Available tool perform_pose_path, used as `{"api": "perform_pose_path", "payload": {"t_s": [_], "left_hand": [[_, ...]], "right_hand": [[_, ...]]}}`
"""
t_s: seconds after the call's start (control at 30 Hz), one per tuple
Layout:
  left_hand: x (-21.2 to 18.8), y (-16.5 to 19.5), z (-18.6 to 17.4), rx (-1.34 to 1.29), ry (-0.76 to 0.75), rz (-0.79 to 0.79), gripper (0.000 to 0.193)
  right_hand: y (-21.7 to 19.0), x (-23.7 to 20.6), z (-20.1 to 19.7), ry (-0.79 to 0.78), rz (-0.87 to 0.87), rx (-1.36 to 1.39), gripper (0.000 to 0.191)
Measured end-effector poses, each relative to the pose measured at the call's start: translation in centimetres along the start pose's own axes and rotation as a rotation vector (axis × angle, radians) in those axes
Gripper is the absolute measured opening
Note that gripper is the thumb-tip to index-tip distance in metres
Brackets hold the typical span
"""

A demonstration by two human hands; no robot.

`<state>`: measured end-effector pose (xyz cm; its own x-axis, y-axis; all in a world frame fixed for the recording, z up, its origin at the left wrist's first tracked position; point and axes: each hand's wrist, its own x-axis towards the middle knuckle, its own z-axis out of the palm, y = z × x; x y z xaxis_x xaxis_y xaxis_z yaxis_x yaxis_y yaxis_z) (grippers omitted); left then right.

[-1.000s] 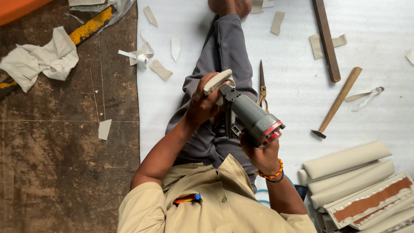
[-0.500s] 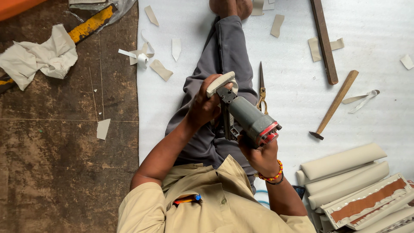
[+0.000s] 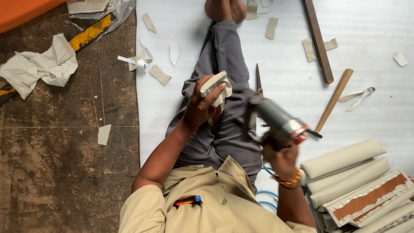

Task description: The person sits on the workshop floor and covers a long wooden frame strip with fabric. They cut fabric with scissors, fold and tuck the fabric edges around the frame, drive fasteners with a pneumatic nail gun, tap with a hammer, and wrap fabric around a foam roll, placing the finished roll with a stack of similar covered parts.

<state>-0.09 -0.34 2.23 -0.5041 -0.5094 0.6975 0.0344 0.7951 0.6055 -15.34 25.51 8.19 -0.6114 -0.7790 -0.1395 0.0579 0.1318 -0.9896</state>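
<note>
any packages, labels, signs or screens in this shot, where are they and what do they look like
Clear plastic bag: top left, on the brown floor, crumpled, holding pale flat pieces.
Red band, perhaps a label: round the grey power tool in the right hand.
No signs or screens.

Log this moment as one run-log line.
left hand: holds beige covered piece | right hand: holds grey air tool, apart from piece | scissors on white sheet

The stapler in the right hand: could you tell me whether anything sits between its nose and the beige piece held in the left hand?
Nothing visible does. The stapler and the beige piece are apart, with only the grey trouser leg beneath the gap.
</note>
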Motion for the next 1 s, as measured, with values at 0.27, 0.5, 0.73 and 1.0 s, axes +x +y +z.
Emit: {"api": "perform_pose_path", "payload": {"t_s": [0.27,0.5,0.73,1.0], "left_hand": [[-0.7,1.3,-1.7,-0.057,0.034,-0.285,0.081],[-3.0,-2.0,0.1,-0.33,0.07,-0.679,0.049],[-1.7,-4.7,-4.8,-0.297,0.26,-0.668,0.027],[2.1,-0.2,-13.1,-1.2,0.773,-0.359,0.062]], "right_hand": [[5.7,0.0,-6.0,0.31,0.048,-0.701,0.052],[13.9,-1.6,-3.8,0.37,0.163,-1.095,0.054],[13.1,-0.8,-3.3,0.364,-0.206,-1.299,0.039],[5.9,7.3,3.9,-0.141,-0.052,0.237,0.044]]}}
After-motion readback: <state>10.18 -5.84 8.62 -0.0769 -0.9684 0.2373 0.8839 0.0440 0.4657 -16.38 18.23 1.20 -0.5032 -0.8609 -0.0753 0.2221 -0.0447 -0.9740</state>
